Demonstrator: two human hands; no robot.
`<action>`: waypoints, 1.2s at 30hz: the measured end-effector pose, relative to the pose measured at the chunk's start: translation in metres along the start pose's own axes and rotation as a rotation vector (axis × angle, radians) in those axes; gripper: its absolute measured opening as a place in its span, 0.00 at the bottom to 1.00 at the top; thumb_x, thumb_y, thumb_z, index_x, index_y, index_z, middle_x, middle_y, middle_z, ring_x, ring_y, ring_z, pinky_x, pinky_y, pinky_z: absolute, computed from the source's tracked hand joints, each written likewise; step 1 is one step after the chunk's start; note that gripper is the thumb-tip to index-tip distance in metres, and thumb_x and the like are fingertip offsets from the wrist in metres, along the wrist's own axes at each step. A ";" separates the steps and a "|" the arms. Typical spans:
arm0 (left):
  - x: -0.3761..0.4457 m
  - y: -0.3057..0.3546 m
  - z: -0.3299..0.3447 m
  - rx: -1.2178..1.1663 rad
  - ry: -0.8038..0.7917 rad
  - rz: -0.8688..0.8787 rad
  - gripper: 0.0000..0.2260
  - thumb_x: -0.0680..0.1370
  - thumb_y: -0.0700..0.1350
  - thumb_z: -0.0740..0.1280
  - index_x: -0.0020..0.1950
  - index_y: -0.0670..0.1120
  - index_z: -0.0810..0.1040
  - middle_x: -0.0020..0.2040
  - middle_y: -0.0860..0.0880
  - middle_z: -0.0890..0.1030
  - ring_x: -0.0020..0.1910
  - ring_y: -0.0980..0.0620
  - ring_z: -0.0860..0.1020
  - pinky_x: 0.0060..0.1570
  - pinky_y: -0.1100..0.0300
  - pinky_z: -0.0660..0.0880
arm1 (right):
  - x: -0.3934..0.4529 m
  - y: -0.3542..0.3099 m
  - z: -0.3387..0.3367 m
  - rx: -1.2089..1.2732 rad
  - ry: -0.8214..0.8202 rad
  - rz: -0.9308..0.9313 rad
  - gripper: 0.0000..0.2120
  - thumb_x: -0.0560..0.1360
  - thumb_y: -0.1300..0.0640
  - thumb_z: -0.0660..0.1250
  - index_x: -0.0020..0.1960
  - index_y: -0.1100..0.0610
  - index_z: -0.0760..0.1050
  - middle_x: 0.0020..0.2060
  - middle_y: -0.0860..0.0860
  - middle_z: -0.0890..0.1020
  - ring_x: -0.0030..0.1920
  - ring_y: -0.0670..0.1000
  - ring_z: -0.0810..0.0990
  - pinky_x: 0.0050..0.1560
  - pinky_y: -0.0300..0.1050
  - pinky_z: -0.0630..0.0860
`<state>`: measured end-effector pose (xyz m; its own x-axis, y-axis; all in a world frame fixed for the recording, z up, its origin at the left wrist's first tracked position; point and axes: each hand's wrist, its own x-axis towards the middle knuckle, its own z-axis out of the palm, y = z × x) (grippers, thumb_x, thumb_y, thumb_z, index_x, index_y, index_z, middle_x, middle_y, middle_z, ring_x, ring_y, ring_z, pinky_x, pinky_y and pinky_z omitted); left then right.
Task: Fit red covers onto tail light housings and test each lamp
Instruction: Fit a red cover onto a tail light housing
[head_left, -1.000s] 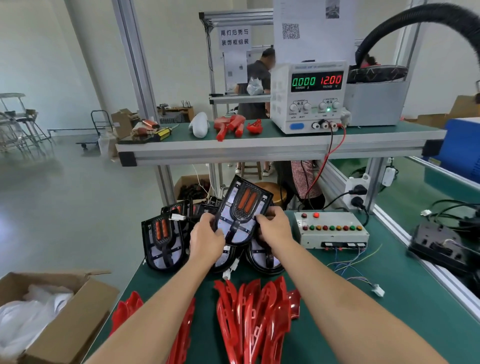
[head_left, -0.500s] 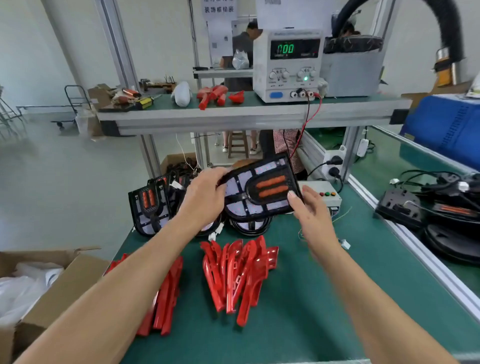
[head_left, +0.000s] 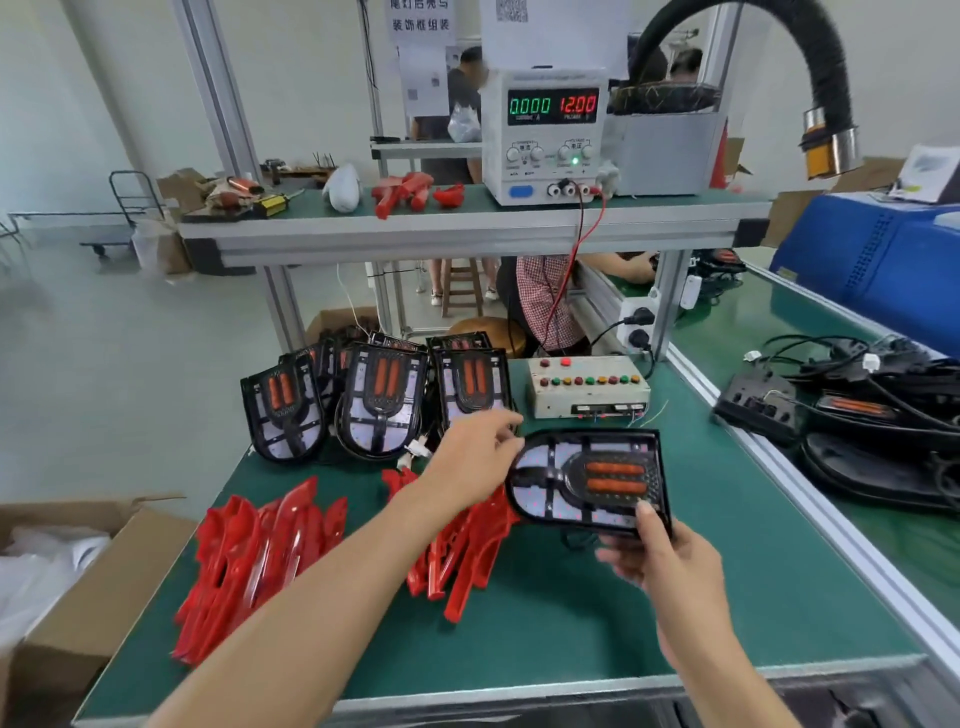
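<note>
Tail light housing (head_left: 589, 480) is sitting lifted above the bench (head_left: 571, 623), lying sideways, right of centre. Right hand (head_left: 670, 566) is holding its near edge, thumb on top; left hand (head_left: 475, 460) is touching its left end. Row of upright housings (head_left: 379, 405) is standing behind the left hand, leaning on more behind. Test box (head_left: 587, 387) is sitting right of that row, behind the held housing. Two piles of covers: one (head_left: 260, 556) lying front-left, the other (head_left: 457, 551) lying under the left wrist. Power supply (head_left: 545, 135) is sitting on the upper shelf (head_left: 467, 228), leads hanging down. Cardboard box (head_left: 78, 587) is sitting left of the bench.
</note>
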<state>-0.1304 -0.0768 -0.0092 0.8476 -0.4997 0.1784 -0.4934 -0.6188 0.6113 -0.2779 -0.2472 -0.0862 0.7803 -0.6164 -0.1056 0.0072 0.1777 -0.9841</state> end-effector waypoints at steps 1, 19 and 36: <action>-0.008 -0.004 0.004 0.014 0.001 -0.014 0.16 0.83 0.46 0.66 0.70 0.46 0.78 0.58 0.47 0.83 0.57 0.50 0.80 0.60 0.57 0.75 | -0.004 0.004 -0.001 0.017 0.001 0.042 0.13 0.84 0.54 0.63 0.51 0.64 0.80 0.38 0.61 0.87 0.35 0.56 0.87 0.40 0.49 0.79; -0.099 -0.027 0.039 0.731 -0.146 -0.213 0.12 0.80 0.52 0.64 0.57 0.46 0.80 0.57 0.45 0.82 0.57 0.39 0.81 0.50 0.51 0.74 | -0.035 0.016 -0.038 -0.327 -0.094 0.146 0.12 0.82 0.56 0.66 0.47 0.65 0.80 0.34 0.59 0.86 0.33 0.61 0.86 0.26 0.44 0.75; -0.088 -0.022 0.005 0.259 0.237 -0.299 0.14 0.76 0.57 0.65 0.36 0.50 0.73 0.31 0.53 0.75 0.37 0.47 0.76 0.38 0.56 0.67 | -0.029 0.004 -0.037 -1.115 -0.030 -0.136 0.21 0.80 0.39 0.63 0.61 0.55 0.77 0.45 0.50 0.81 0.51 0.55 0.81 0.50 0.49 0.73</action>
<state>-0.1954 -0.0225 -0.0424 0.9666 -0.1425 0.2132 -0.2274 -0.8608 0.4553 -0.3238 -0.2574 -0.0924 0.8308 -0.5566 0.0010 -0.4581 -0.6848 -0.5668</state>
